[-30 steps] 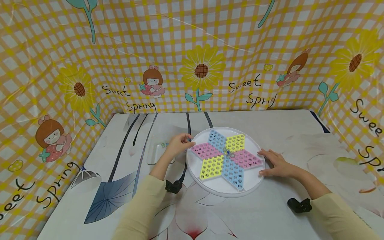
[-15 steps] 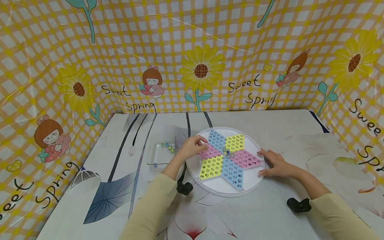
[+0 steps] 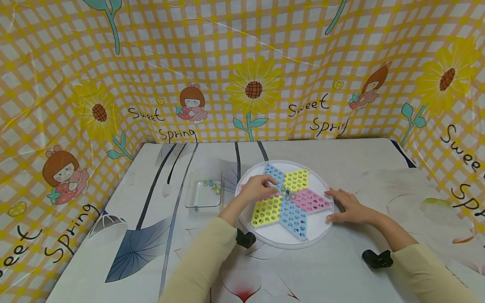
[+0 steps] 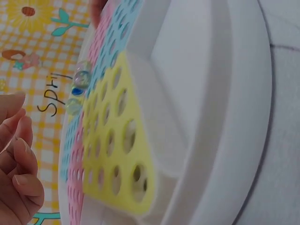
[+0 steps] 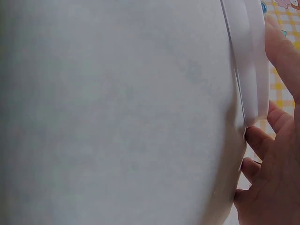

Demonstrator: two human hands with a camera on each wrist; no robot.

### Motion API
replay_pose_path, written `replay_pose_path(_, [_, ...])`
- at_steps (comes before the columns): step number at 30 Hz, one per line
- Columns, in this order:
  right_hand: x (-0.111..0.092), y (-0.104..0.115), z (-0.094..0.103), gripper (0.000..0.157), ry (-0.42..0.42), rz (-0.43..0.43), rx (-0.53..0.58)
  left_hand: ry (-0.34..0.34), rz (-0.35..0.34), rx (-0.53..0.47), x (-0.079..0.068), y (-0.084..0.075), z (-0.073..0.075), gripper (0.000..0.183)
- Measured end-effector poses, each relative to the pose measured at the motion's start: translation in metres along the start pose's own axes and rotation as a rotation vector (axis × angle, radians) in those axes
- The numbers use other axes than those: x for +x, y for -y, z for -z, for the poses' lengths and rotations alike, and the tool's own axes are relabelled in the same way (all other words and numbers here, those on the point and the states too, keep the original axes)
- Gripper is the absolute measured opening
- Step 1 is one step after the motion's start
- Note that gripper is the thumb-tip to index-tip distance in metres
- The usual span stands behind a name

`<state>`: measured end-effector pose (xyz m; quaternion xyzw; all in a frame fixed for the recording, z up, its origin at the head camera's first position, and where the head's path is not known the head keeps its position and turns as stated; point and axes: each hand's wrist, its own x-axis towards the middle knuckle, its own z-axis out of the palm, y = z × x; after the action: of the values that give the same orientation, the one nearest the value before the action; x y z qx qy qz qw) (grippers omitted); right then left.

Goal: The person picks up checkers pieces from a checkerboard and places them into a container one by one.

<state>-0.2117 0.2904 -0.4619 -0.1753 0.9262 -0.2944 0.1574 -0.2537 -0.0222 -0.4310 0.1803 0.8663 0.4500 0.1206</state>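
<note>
A round white Chinese checkers board (image 3: 257, 236) with a pink, yellow and blue star lies on the table. My left hand (image 3: 257, 188) is over its left pink point, fingers curled. In the left wrist view, the curled fingers of this hand (image 4: 21, 164) show at the left edge; whether a marble is between the fingertips cannot be seen. Several glass marbles (image 3: 288, 192) sit at the star's centre. My right hand (image 3: 350, 207) rests against the board's right rim, thumb and fingers spread. In the right wrist view, its fingers (image 5: 258, 140) touch the board's white edge (image 5: 251, 61).
Left of the board stands a clear plastic tray (image 3: 202, 205) with several marbles (image 3: 214, 186) in it. Black wrist-camera mounts (image 3: 245, 238) sit near both sleeves. A yellow checked cloth (image 3: 151, 63) with sunflowers hangs behind and on both sides of the table (image 3: 341, 269).
My left hand has moved right from the board's left rim by the tray to over the pink point near the centre, uncovering the tray. The right hand has stayed on the rim.
</note>
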Motion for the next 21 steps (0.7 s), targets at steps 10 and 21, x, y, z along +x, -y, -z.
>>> replay_pose_path(10, [0.0,-0.001,0.0,0.084,-0.006,0.01,0.005,0.083,0.018,0.038,0.003,-0.001,-0.019,0.023])
replay_pose_path(21, [0.001,-0.004,-0.001,0.084,-0.012,0.018,0.009,0.09,0.028,0.089,0.006,-0.003,-0.031,0.021])
